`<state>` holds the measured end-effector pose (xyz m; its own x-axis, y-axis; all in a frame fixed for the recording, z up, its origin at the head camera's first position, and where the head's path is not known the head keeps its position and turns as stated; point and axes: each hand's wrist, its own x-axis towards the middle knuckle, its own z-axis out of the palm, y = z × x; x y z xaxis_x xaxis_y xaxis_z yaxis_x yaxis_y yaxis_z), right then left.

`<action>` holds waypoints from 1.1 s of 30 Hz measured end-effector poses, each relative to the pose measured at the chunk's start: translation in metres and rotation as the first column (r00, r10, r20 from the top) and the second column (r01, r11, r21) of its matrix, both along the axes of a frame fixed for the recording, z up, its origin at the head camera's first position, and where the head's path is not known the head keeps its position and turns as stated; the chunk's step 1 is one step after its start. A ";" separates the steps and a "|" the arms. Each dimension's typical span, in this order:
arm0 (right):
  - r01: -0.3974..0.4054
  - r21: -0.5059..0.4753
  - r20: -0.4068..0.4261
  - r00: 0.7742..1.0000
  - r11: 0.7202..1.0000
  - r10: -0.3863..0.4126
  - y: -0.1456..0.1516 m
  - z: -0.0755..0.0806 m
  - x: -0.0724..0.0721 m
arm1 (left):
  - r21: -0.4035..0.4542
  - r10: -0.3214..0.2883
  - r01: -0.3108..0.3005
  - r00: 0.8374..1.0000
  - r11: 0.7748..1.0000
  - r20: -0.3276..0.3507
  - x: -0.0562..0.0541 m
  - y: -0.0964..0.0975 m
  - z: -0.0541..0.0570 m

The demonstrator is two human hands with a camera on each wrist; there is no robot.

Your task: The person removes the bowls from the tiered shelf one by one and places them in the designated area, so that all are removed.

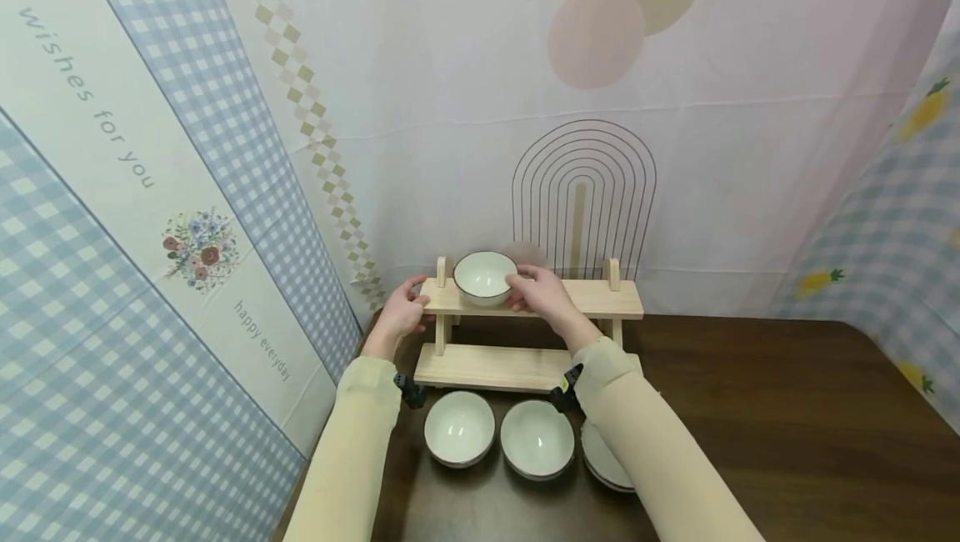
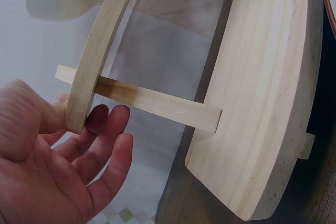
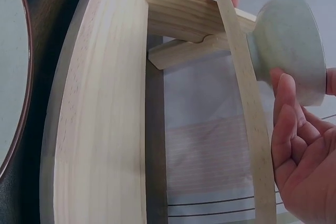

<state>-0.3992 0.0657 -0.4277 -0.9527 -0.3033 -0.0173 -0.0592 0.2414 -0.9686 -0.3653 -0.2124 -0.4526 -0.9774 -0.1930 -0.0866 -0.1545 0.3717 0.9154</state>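
Observation:
A small pale bowl [image 1: 485,275] with a dark rim stands upright on the left part of the top board of a two-tier wooden shelf [image 1: 592,298]. My right hand [image 1: 546,296] holds this bowl from its right side, thumb at the rim and fingers against the outer wall. The right wrist view shows the bowl's foot against the board. With my left hand [image 1: 402,313] I grip the left end of the same top board, fingers curled around its edge in the left wrist view [image 2: 68,156].
In front of the shelf, a left bowl [image 1: 459,428] and a middle bowl [image 1: 537,439] stand on the dark table [image 1: 750,409]. Right of them, stacked dishes [image 1: 606,459] are partly hidden by my right sleeve. A patterned cloth [image 1: 450,108] hangs behind.

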 end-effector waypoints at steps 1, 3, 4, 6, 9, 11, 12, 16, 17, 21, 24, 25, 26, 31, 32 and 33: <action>0.004 -0.003 -0.001 1.000 1.000 -0.004 0.000 0.000 0.001 | -0.001 0.000 0.000 1.000 1.000 -0.002 0.001 0.000 0.001; 0.011 -0.010 -0.001 1.000 1.000 -0.011 0.000 0.000 0.001 | 0.000 -0.001 0.001 1.000 1.000 -0.004 0.001 0.000 0.001; 0.013 -0.013 -0.002 1.000 1.000 -0.013 0.000 0.000 0.002 | 0.000 -0.002 0.002 1.000 1.000 -0.003 0.001 -0.001 0.002; 0.015 -0.020 0.000 1.000 1.000 -0.015 -0.001 0.000 0.002 | 0.004 -0.003 0.003 1.000 1.000 -0.001 0.002 -0.001 0.003; 0.016 -0.026 -0.003 1.000 1.000 -0.016 -0.001 -0.001 0.003 | 0.005 -0.007 0.007 1.000 1.000 0.003 0.002 -0.002 0.004; 0.019 -0.030 -0.005 1.000 0.999 -0.019 0.000 -0.002 0.004 | 0.006 -0.009 0.009 1.000 1.000 0.004 0.003 -0.002 0.005; 0.019 -0.029 -0.009 1.000 0.999 -0.019 0.001 -0.003 0.003 | 0.006 -0.010 0.010 1.000 1.000 0.005 0.003 -0.002 0.005; 0.023 -0.033 -0.011 1.000 0.999 -0.023 0.002 -0.005 0.004 | 0.011 -0.017 0.017 1.000 1.000 0.011 0.004 0.000 0.006; 0.022 -0.032 -0.011 1.000 0.999 -0.022 0.002 -0.005 0.004 | 0.012 -0.018 0.017 1.000 1.000 0.014 0.004 0.000 0.007; 0.019 -0.030 -0.010 1.000 0.999 -0.020 0.002 -0.005 0.005 | 0.010 -0.017 0.017 1.000 1.000 0.020 0.004 0.001 0.007; 0.017 -0.032 -0.012 1.000 0.999 -0.018 0.002 -0.006 0.005 | 0.009 -0.014 0.014 1.000 1.000 0.021 0.004 0.001 0.007; 0.017 -0.032 -0.012 1.000 0.999 -0.017 0.002 -0.006 0.005 | 0.009 -0.013 0.013 1.000 1.000 0.022 0.004 0.001 0.007; 0.016 -0.032 -0.012 1.000 0.999 -0.016 0.002 -0.006 0.005 | 0.008 -0.012 0.012 1.000 1.000 0.022 0.004 0.001 0.007; 0.013 -0.031 -0.014 1.000 0.999 -0.013 0.002 -0.007 0.006 | 0.009 -0.013 0.013 1.000 1.000 0.020 0.006 -0.001 0.005; 0.011 -0.031 -0.018 1.000 0.999 -0.012 0.002 -0.007 0.007 | 0.010 -0.015 0.014 1.000 1.000 0.020 0.006 -0.001 0.005; 0.012 -0.033 -0.020 1.000 0.999 -0.013 0.002 -0.007 0.007 | 0.011 -0.016 0.016 1.000 1.000 0.019 0.006 -0.001 0.005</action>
<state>-0.3920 0.0682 -0.4352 -0.9564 -0.2917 0.0117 -0.0761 0.2103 -0.9747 -0.3588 -0.2138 -0.4474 -0.9785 -0.1760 -0.1073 -0.1661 0.3648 0.9162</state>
